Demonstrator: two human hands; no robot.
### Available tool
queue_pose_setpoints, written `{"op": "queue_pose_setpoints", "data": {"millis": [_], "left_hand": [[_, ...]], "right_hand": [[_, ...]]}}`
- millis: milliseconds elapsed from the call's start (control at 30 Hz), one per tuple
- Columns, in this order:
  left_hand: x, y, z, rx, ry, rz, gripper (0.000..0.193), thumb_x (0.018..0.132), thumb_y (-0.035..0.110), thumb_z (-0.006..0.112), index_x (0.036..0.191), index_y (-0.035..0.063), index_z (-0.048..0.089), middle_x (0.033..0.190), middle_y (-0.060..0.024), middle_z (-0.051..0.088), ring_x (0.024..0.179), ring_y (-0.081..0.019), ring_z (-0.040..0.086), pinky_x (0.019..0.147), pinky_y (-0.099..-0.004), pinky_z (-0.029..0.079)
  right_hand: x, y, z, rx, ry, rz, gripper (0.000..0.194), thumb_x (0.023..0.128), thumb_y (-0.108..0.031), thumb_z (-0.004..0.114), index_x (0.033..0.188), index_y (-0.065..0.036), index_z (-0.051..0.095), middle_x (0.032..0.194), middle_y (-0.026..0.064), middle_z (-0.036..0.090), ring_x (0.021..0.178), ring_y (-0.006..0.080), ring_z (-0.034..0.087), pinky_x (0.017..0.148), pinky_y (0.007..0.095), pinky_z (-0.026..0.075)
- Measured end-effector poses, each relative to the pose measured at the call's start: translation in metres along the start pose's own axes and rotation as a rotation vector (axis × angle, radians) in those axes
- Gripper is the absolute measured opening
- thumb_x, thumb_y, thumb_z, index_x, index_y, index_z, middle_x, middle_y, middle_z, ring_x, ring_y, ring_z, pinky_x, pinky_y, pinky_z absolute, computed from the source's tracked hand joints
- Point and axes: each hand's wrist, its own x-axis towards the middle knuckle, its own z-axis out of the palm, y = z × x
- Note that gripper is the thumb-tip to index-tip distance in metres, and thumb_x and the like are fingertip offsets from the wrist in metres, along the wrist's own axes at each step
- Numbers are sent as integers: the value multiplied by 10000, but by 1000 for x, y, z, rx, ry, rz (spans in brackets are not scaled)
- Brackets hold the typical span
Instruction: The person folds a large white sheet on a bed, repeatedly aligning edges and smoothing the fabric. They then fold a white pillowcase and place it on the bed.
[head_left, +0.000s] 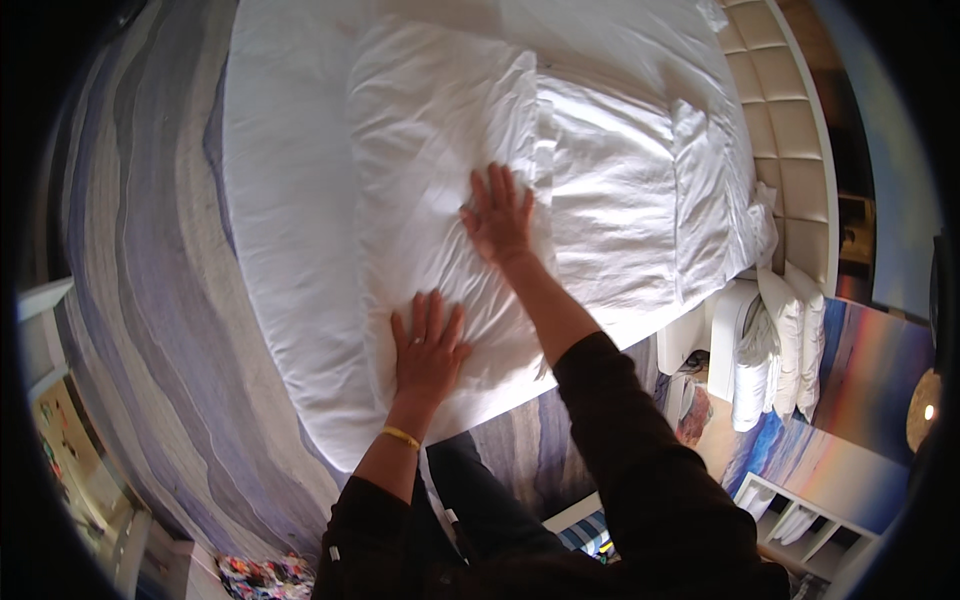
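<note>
White bedding (442, 150) lies folded in a broad layer over a bed covered by a white sheet (292, 247). My left hand (429, 352), with a ring and a yellow wristband, rests palm down on the near part of the folded layer, fingers spread. Farther up and to the right, my right hand (501, 217) presses flat on the same cloth, close to a fold edge. Right of that hand, a smooth white section (611, 195) shows creases and a gathered strip (701, 187) towards the headboard. Neither hand grips the cloth.
A padded beige headboard (787, 150) borders the bed at right. Several white pillows (784, 337) stand beside a white bedside unit (727, 337). A white cubby shelf (810, 532) is at lower right. Wavy striped carpet (172, 300) runs along the left. Multicoloured items (266, 577) lie at lower left.
</note>
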Motion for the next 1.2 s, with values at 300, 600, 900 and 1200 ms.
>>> {"op": "queue_pose_setpoints", "data": {"millis": [300, 600, 900, 1200], "left_hand": [[-2, 2, 4, 18, -3, 17, 627, 848, 420, 624, 1406, 195, 447, 1544, -153, 267, 1425, -378, 227, 1094, -662, 152], [0, 0, 13, 66, 38, -34, 552, 848, 475, 593, 1346, 244, 528, 1528, -87, 330, 1422, -313, 270, 1098, -628, 185], [34, 69, 24, 81, 358, -548, 574, 882, 360, 572, 1374, 81, 479, 1532, -220, 268, 1444, -373, 197, 1138, -599, 63], [57, 209, 136, 102, 156, -540, 719, 790, 536, 645, 1403, 213, 455, 1531, -241, 213, 1448, -394, 144, 1115, -653, 87]], "right_hand": [[19, 25, -14, 52, -80, -70, 666, 919, -518, 487, 1483, -210, 313, 1579, 124, 160, 1469, 282, 112, 1139, 585, 91], [144, 92, -11, -157, 90, -430, 666, 907, -627, 404, 1483, -308, 307, 1584, 1, 194, 1469, 214, 134, 1125, 638, 123], [139, 43, -47, 123, 437, -768, 584, 818, -349, 671, 1358, -222, 489, 1456, 74, 416, 1374, 302, 342, 1010, 658, 280], [192, 139, -8, -25, 386, -849, 535, 837, -357, 627, 1330, -179, 520, 1424, 70, 466, 1323, 278, 420, 995, 601, 333]]}}
